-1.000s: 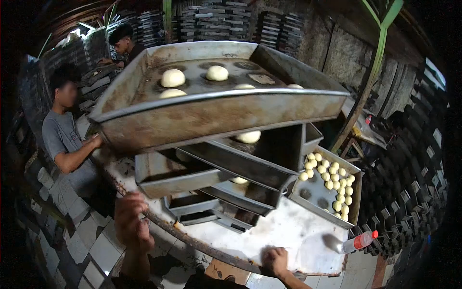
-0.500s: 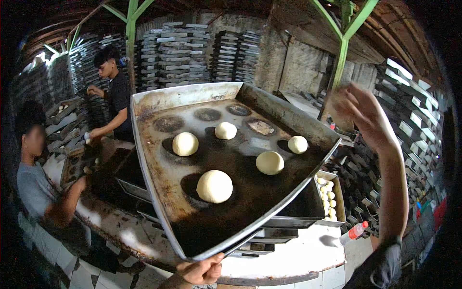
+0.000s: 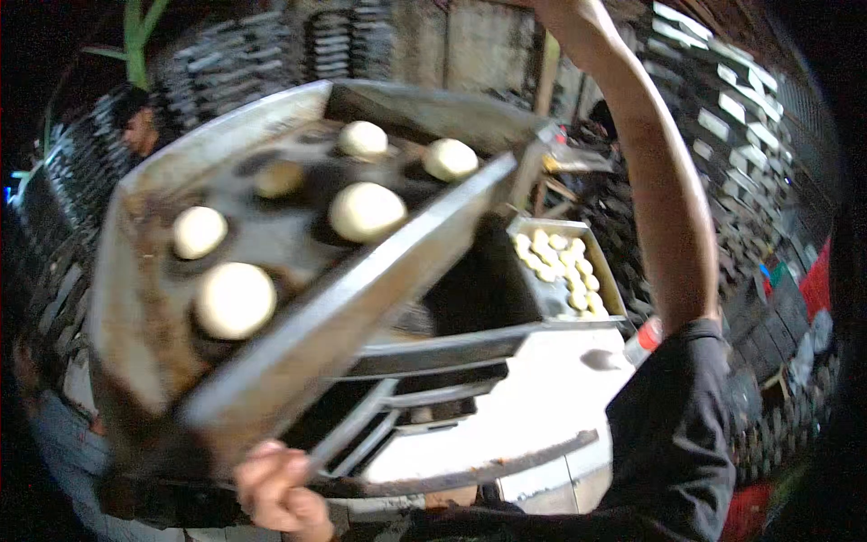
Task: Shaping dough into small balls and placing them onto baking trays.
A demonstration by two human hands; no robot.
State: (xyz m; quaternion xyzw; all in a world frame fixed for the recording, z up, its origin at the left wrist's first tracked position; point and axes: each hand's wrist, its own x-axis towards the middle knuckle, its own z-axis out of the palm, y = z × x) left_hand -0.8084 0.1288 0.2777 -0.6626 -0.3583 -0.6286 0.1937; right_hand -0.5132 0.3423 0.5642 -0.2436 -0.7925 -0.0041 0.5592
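Over the left and middle of the view, seeing a deep metal tray [image 3: 388,289] slanting above a stack of lower trays [image 3: 442,350], carrying five round dough balls [image 3: 366,212] spread apart on a dark, stained floor. Near the lower edge, holding the left hand [image 3: 280,492] with fingers curling inward, just beside the bottom of the tray's near wall; being unable to tell, through the blur, whether touching or gripping. On the right, holding the right forearm [image 3: 664,208] upright from a dark sleeve [image 3: 677,425], the right hand passing beyond the upper edge; being unable to tell the spread of those fingers. Past the stack, noticing a second tray [image 3: 545,296] on the pale surface [image 3: 542,379], bearing many pale balls [image 3: 585,267]. Beside the arm, spotting a partly hidden bottle [image 3: 643,340] with a red band. At upper left, glimpsing a co-worker [image 3: 140,126] behind the tray.
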